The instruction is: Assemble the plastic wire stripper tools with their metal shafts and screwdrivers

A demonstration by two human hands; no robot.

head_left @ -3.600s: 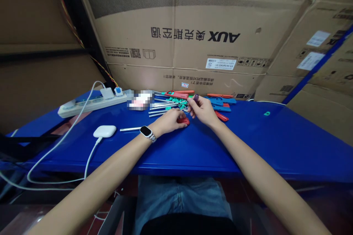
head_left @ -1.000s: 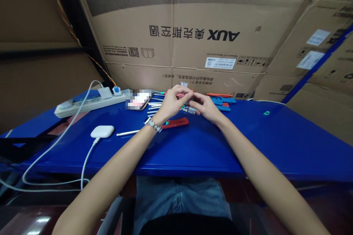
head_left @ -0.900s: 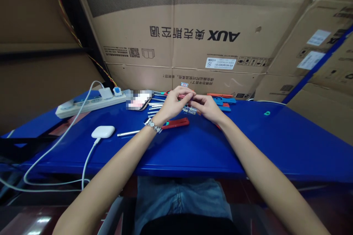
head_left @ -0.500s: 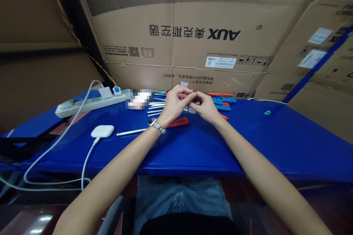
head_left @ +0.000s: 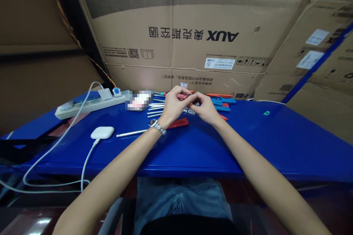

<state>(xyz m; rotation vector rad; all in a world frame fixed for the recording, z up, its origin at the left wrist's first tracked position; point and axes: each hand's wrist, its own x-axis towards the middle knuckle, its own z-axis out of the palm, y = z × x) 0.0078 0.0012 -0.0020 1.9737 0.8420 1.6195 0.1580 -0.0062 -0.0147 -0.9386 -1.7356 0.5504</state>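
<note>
In the head view my left hand point(head_left: 175, 105), with a watch on its wrist, is closed round a red plastic piece point(head_left: 182, 96) whose full shape the fingers hide. My right hand point(head_left: 205, 108) meets it fingertip to fingertip, pinched at the right end of that piece. What exactly the right fingers grip is hidden. Below the left hand lies a metal rod point(head_left: 131, 133) with a red plastic handle point(head_left: 178, 122), partly covered by the wrist. Several bare metal rods point(head_left: 154, 112) lie behind the left hand. Blue plastic handles point(head_left: 223, 108) lie beyond the right hand.
A small green piece point(head_left: 266, 113) lies on the blue table point(head_left: 275, 143) at right. To the left are a white case point(head_left: 102, 132) on a cable and a power strip point(head_left: 82, 109). A large cardboard box point(head_left: 190, 7) stands upright behind. An orange handle point(head_left: 219, 95) lies by it.
Both hands stay together in nearly the same place, with only a slight shift of the fingertips around the red piece. The things on the table have not moved.
</note>
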